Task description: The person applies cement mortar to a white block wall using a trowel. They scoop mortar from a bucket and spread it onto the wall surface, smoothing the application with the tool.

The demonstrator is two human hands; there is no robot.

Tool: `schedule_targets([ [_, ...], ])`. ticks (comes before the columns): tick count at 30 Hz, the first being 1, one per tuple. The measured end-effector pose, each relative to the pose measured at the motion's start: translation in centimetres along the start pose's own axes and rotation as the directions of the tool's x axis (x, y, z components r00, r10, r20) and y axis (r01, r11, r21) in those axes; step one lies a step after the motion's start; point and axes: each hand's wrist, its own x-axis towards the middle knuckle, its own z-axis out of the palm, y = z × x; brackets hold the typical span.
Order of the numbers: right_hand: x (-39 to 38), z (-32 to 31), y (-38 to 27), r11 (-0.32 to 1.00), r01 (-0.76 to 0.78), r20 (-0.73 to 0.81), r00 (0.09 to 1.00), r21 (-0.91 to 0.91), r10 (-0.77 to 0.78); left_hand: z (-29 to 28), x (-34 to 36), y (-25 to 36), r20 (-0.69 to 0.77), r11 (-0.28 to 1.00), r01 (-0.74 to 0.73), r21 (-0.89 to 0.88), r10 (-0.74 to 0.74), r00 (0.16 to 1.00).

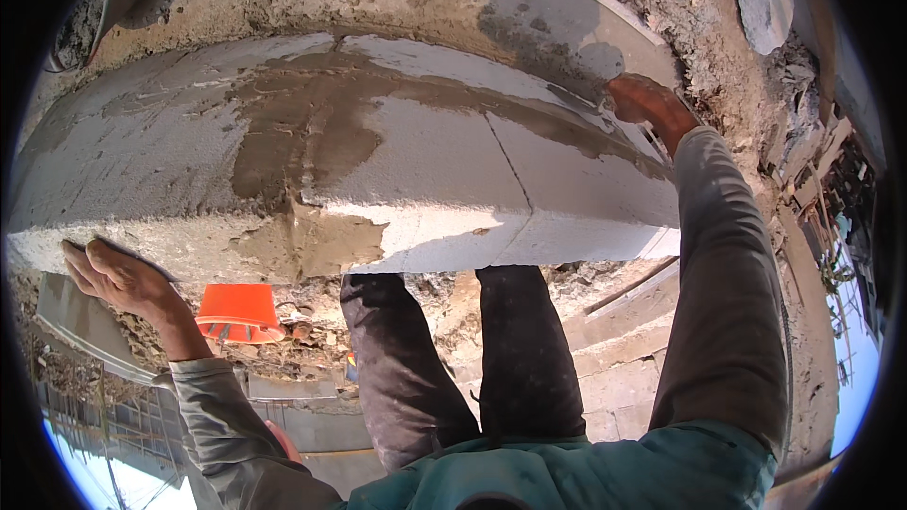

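A low wall of pale blocks point(435, 151) runs across in front of me, with wet grey-brown mortar point(312, 127) smeared over its top and down its near edge. On the near left corner of the wall rests my left hand point(118, 276), its fingers stretched out and nothing seen in them. My right arm reaches to the far right end of the top, where my right hand point(650, 106) is closed, low over the mortar strip. A thin edge shows close to that hand; what its fingers grip is hidden.
Below the wall's near side, left of my legs, an orange bucket point(236, 312) stands among rubble. Beyond the wall lies a concrete surface with a dark wet patch point(539, 24). Broken masonry and debris point(803, 104) lie at the right. A round container point(90, 19) sits far left.
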Motion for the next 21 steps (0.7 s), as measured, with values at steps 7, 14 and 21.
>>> schedule_targets([
  [7,-8.5,13.8,15.0,0.872,-0.438,-0.055,0.887,0.218,0.459,0.5,0.3,-1.7,0.008,0.997,-0.081,0.004,0.081,0.997],
  [14,-1.1,16.8,16.5,0.892,-0.440,-0.010,0.896,0.104,0.443,-0.9,1.8,-6.0,0.109,0.799,-0.577,0.169,0.567,0.817],
  [21,3.9,17.2,16.8,0.911,-0.408,0.073,0.912,0.056,0.404,-2.0,2.6,-10.6,0.167,0.914,-0.372,0.160,0.347,0.923],
])
